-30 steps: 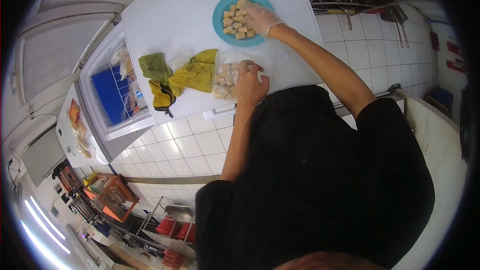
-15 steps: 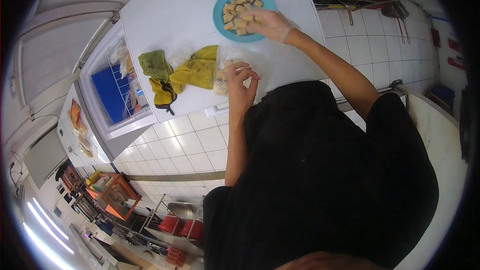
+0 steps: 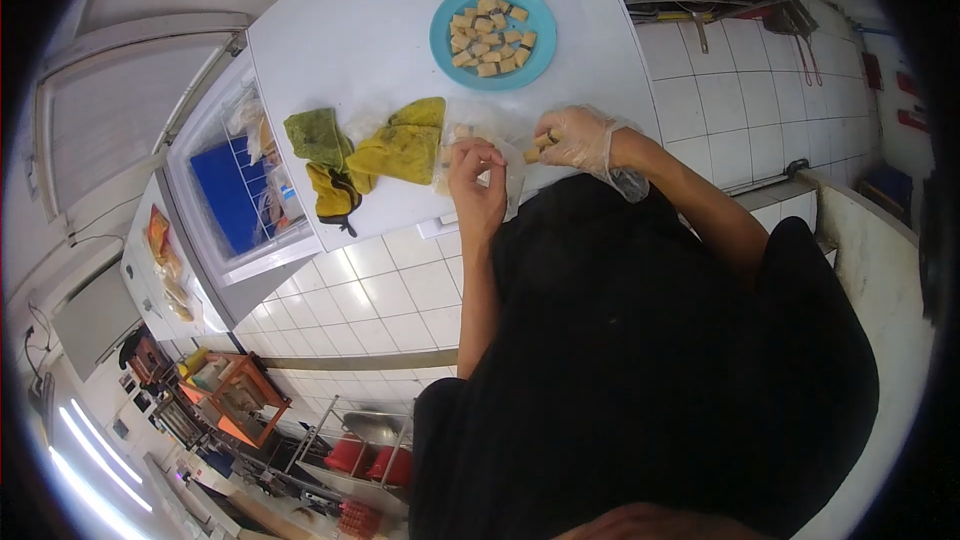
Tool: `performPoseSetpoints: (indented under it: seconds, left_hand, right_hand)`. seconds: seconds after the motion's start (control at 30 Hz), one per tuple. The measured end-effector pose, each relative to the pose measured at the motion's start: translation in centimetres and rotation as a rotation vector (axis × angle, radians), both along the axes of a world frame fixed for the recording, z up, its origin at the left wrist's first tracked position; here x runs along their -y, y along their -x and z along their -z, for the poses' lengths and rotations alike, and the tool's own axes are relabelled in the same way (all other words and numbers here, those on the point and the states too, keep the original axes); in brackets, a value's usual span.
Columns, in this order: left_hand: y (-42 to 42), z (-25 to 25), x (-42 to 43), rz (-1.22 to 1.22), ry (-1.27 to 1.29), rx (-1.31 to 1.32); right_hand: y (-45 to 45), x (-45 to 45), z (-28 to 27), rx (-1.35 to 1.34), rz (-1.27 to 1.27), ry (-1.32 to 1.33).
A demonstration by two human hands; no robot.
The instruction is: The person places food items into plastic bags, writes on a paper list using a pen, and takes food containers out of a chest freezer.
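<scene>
My right hand point(image 3: 578, 140), in a clear plastic glove, has its fingers closed on small tan food pieces point(image 3: 541, 146) near the table's front edge. Beside it, my bare left hand point(image 3: 477, 172) pinches the edge of a clear plastic bag point(image 3: 512, 180). More pieces show through the bag, partly hidden by my left hand. Farther back, a turquoise plate point(image 3: 546, 34) holds several of the same tan pieces, some with a dark band. Yellow-green cloths point(image 3: 400, 145) lie just left of the bag.
The white table point(image 3: 350, 40) carries all of these. A greener cloth point(image 3: 318, 137) lies farther left. Beyond the table's left edge is an open freezer with a blue panel point(image 3: 225, 197) and a wire basket. Pans hang at the upper right; shelving stands at the lower left.
My right hand has moved from the plate down toward the bag, with food pieces in its fingers. My left hand has stayed by the bag, whose edge now stands raised.
</scene>
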State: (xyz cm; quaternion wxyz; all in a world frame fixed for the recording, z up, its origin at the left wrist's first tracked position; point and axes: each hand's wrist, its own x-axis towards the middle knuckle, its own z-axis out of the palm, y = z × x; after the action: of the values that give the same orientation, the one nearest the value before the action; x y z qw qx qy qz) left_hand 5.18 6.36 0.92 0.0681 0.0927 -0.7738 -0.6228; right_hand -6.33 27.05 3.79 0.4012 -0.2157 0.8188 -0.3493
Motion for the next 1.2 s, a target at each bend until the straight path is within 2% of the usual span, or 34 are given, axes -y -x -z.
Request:
performPoseSetpoints:
  seconds: [0.13, 0.2, 0.33, 0.4, 0.43, 0.5, 0.63, 0.7, 0.73, 0.8, 0.83, 0.9, 1.1, 1.2]
  left_hand:
    - [-0.4, 0.5, 0.0, 0.013, -0.017, 0.003]
    - [-0.4, 0.1, -0.2, 0.037, 0.024, 0.033]
    - [-0.5, -0.2, -0.5, 0.067, 0.043, 0.038]
    - [-0.3, -0.5, -0.6, 0.062, -0.029, 0.038]
    - [-0.3, -0.7, -0.6, 0.063, -0.028, 0.035]
    - [-0.2, -1.1, -0.5, -0.023, -0.275, -0.012]
    - [0.6, -3.2, 0.6, -0.050, -0.371, -0.006]
    - [0.8, -3.2, 1.2, -0.026, -0.498, 0.034]
    - [0.9, -3.2, 1.2, -0.021, -0.499, 0.035]
    - [1.0, -3.4, 1.2, -0.012, -0.658, 0.085]
    - [1.1, -3.5, 1.4, -0.006, -0.657, 0.085]
    - [1.3, -3.8, 1.6, 0.074, -0.693, 0.096]
    - [1.3, -3.0, 1.8, 0.166, -0.659, 0.128]
    - [0.9, -3.3, 1.6, 0.074, -0.766, 0.119]
  right_hand:
    - [-0.8, 1.1, -1.3, 0.119, 0.131, 0.046]
    - [-1.7, 2.0, 0.9, 0.072, 0.388, 0.126]
    - [-3.2, 2.9, 4.7, 0.038, 0.507, 0.337]
    - [-3.5, 3.2, 5.7, 0.016, 0.426, 0.286]
    - [-3.3, 3.3, 3.9, 0.013, 0.426, 0.287]
    - [-3.0, 3.3, -0.1, -0.140, 0.324, 0.190]
    - [-2.9, 3.2, -2.6, -0.331, 0.276, 0.237]
    - [-2.9, 2.8, -3.3, -0.487, 0.151, 0.197]
    - [-2.7, 2.6, -4.1, -0.489, 0.155, 0.195]
    - [-2.3, 2.5, -5.7, -0.550, -0.031, 0.078]
    - [-2.2, 2.5, -5.7, -0.552, -0.026, 0.078]
    - [-1.6, 2.6, -5.5, -0.688, -0.170, 0.145]
    - [0.4, 3.9, -6.4, -0.560, -0.305, 0.018]
    - [1.2, 3.7, -7.3, -0.538, -0.391, 0.145]
